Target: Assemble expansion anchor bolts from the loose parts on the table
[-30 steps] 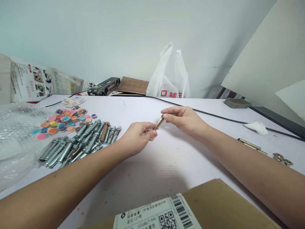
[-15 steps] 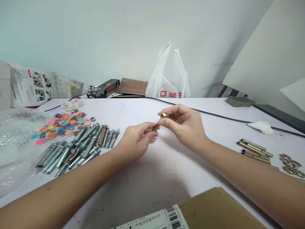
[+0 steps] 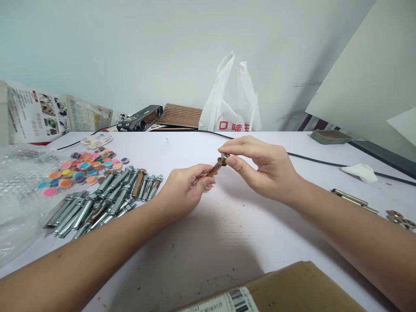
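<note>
My left hand point(image 3: 186, 188) is closed around the lower end of a brass-coloured anchor bolt point(image 3: 215, 167), held tilted above the white table point(image 3: 201, 242). My right hand point(image 3: 260, 167) pinches the bolt's upper end, where a nut and washer point(image 3: 223, 159) sit between thumb and forefinger. A pile of silver anchor bolts point(image 3: 107, 197) lies just left of my left hand.
Coloured round discs point(image 3: 82, 167) and a clear plastic bag point(image 3: 17, 195) lie at the left. Brass sleeves point(image 3: 354, 200) and washers point(image 3: 398, 219) lie at the right. A cardboard box point(image 3: 292, 290) sits at the near edge. A black cable point(image 3: 325, 162), white bag point(image 3: 232, 108) and grey tray point(image 3: 329, 136) lie behind.
My right hand has shifted its fingers at the bolt's upper end, and the nut and washer now show there. The left hand keeps its grip, a little higher.
</note>
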A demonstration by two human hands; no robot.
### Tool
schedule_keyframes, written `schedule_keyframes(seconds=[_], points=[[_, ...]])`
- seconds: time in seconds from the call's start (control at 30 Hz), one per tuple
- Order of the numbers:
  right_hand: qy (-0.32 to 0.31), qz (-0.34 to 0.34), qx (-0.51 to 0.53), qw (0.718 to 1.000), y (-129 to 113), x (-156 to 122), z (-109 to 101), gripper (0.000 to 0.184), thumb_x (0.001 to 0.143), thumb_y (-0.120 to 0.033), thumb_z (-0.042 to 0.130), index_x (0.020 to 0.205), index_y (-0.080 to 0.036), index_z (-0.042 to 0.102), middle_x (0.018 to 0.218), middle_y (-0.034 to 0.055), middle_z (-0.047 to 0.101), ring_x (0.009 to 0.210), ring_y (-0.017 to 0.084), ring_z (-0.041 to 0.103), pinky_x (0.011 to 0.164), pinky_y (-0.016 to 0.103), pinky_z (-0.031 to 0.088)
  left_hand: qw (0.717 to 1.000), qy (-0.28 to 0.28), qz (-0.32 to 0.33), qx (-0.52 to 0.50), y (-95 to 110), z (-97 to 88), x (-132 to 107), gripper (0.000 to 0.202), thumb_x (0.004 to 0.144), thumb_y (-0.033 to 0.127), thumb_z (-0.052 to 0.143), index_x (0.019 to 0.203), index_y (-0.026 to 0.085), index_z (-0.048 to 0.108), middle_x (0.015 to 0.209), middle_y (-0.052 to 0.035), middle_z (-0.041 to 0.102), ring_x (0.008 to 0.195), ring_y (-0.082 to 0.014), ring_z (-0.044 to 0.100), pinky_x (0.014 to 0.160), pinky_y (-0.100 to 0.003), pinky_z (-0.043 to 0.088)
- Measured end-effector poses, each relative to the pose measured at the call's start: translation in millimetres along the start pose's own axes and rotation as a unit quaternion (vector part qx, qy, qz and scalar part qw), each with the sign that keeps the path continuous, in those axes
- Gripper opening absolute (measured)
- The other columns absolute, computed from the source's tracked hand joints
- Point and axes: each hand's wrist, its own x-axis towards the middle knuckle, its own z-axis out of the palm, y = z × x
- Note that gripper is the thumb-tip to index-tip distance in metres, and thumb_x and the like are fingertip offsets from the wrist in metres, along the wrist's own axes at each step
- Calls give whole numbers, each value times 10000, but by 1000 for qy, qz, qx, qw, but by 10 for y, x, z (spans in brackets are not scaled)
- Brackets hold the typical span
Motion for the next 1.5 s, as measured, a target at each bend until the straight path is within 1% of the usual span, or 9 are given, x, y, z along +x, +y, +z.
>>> schedule_keyframes(seconds=[0.27,0.43,0.6,0.87,1.0,1.1,1.2,1.37,1.5], points=[[-31,5,-136,990,-6,64,-114,147,855,-356,610,833,-220,662,871,24,667,869,180,588,782,336,461,999,-3,16,34,-29,-5,1,255,894,328,461,1066,212,609,820,0,680,746,-127,631,725,-252,484],[-82,13,-108,991,0,88,-171,247,846,-302,618,1070,-197,620,1002,26,652,888,158,581,779,309,475,995,-7,45,88,-7,-28,5,214,891,276,449,993,213,626,746,31,658,683,-100,593,678,-219,449],[-135,-41,-70,987,-2,102,-228,213,862,-182,577,1061,-189,653,967,31,659,903,142,583,831,302,472,993,-29,54,103,11,-56,3,193,890,249,436,913,201,621,699,46,616,636,-82,546,636,-196,416],[-112,-110,-125,980,128,30,-189,210,877,-157,548,1056,-155,657,946,64,655,848,141,572,751,287,472,993,-47,44,102,30,-100,17,184,889,242,443,814,184,601,655,60,574,599,-60,501,603,-171,380],[-108,-55,-218,968,112,2,-122,183,914,-245,508,908,-153,665,798,37,650,765,142,552,691,277,437,988,-55,59,134,30,-106,17,205,894,250,440,750,182,568,621,69,550,567,-56,476,584,-173,362],[-147,3,-260,954,51,11,-99,235,933,-285,459,881,-154,647,799,34,646,756,149,550,665,280,411,982,-61,66,168,18,-114,20,207,899,260,431,768,191,576,622,65,560,556,-67,476,575,-186,362],[-195,94,-295,931,-8,36,-90,370,952,-385,381,766,-166,614,663,25,593,595,141,487,554,293,336,973,-68,78,204,8,-120,25,207,909,274,419,866,205,610,671,50,612,581,-89,518,591,-206,383],[-245,240,-250,905,-54,40,-67,621,961,-535,204,504,-176,425,442,2,395,425,108,326,481,299,246,948,-61,133,284,-8,-96,23,270,924,255,395,1075,184,607,858,-21,690,747,-151,621,695,-258,438],[-231,317,-191,900,-62,30,-65,679,920,-643,191,500,-173,442,448,-1,400,415,98,340,463,285,272,935,-49,177,303,-42,-72,22,292,933,236,374,1118,161,588,963,-59,701,846,-179,646,764,-288,471]])
